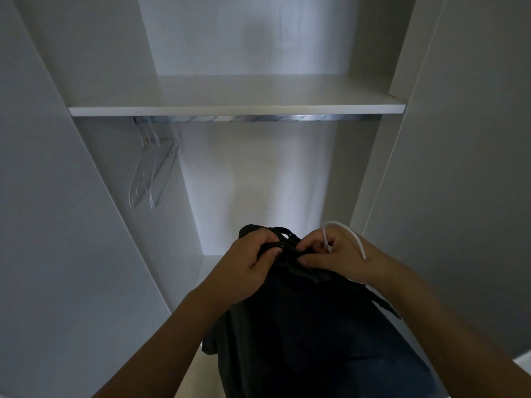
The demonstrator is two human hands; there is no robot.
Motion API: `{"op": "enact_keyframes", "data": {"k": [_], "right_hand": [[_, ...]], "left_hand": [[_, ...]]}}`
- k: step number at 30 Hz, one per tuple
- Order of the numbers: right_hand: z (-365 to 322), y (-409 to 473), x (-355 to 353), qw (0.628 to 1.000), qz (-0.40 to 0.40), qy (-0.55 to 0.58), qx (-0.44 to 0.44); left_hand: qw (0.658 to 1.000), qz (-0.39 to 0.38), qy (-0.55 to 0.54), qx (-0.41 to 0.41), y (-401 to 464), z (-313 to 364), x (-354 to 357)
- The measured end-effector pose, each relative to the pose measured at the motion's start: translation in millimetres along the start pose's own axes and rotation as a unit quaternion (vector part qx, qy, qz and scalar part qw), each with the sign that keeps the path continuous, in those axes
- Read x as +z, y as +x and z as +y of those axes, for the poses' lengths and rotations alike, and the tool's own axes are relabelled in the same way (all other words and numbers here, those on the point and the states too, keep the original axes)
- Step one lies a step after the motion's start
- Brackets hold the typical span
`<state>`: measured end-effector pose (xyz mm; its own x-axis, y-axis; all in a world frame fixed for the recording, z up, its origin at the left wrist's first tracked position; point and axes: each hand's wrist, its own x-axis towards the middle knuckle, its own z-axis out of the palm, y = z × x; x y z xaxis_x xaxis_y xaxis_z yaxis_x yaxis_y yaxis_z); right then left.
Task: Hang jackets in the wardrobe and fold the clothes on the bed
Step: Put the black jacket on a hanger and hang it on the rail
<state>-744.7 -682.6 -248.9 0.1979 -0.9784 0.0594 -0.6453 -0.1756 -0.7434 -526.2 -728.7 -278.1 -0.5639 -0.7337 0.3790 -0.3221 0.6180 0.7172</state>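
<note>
A dark jacket [301, 326] hangs down in front of me, inside the open white wardrobe [230, 104]. My left hand [250, 262] grips the jacket's collar on the left side. My right hand [336, 254] pinches the collar on the right and also holds a white hanger [349, 234], whose hook curves up over the back of that hand. The rest of the hanger is hidden by the fabric and my fingers. A metal rail [258, 118] runs under the wardrobe shelf, above both hands.
Several clear hangers [152, 170] hang bunched at the left end of the rail. Open wardrobe doors [57, 196] stand on both sides. The wardrobe's back panel and floor are bare white.
</note>
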Motion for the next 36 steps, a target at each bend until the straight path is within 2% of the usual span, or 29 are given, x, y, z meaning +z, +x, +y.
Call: {"op": "enact_keyframes", "data": {"k": [4,6,9,12,18,21,23,25,27,28,31,32,34,36], "right_hand": [[-4,-5,0,0.995,0.032,0.087,0.022],[-3,-8,1,0.983,0.046,0.172,0.045],[1,-6,4,0.929,0.068,0.347,0.113],[12,1,-4,0.881,0.120,0.436,0.139],[13,32,-4,0.859,0.208,0.428,0.191],[1,49,0,0.872,0.258,0.372,0.185],[-5,55,3,0.891,0.256,0.326,0.185],[-12,59,1,0.908,0.229,0.303,0.177],[-23,64,-5,0.907,0.217,0.323,0.163],[-29,66,-8,0.893,0.215,0.363,0.158],[-47,74,-14,0.834,0.222,0.487,0.135],[-50,76,-15,0.830,0.225,0.494,0.131],[-54,77,-19,0.837,0.216,0.487,0.125],[-54,77,-25,0.842,0.207,0.484,0.121]], "left_hand": [[1.000,-0.005,0.000,0.002,1,5,3],[1.000,-0.009,-0.001,-0.010,2,7,3],[0.999,-0.015,-0.003,-0.048,4,9,7],[0.997,-0.025,0.020,-0.069,5,4,11],[0.995,-0.007,0.078,-0.057,-1,-6,14],[0.993,-0.020,0.104,-0.055,-7,-7,21],[0.992,-0.035,0.107,-0.054,-15,-7,23],[0.987,-0.114,0.096,-0.055,-21,-6,20],[0.971,-0.215,0.074,-0.080,-23,-7,11],[0.971,-0.213,0.064,-0.092,-21,-9,5],[0.987,-0.018,0.087,-0.132,0,-29,-8],[0.977,-0.001,0.133,-0.166,9,-38,-10],[0.942,-0.030,0.250,-0.221,23,-54,-6],[0.929,-0.014,0.307,-0.205,33,-62,-1]]}}
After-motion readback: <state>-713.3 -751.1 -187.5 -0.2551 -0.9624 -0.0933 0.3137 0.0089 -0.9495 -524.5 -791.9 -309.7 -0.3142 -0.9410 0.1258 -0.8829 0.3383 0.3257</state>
